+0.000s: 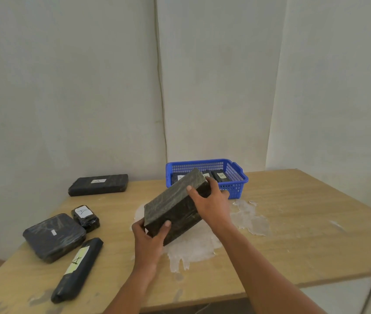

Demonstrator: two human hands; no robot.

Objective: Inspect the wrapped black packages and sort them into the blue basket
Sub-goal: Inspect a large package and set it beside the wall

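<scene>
**Block Package Held in Both Hands Above the Tabletop**

My left hand (149, 236) is clamped on the near lower corner of the large black block package (176, 208), thumb on its side face. My right hand (211, 202) grips the far upper end, fingers wrapped over the edge. I hold the package tilted, its far end raised, above a whitish patch (193, 248) on the tabletop (304, 223).

At 1 o'clock from the package, just behind it, stands the blue basket (236, 177); it contains labelled black packages (220, 176).

At 9 o'clock lie a flat square package (53, 236), a small package (85, 216) marked "A" and touching the square one, and a long roll package (78, 270) with a yellowish label. At 10 o'clock, against the wall, lies a long flat package (98, 184).
</scene>
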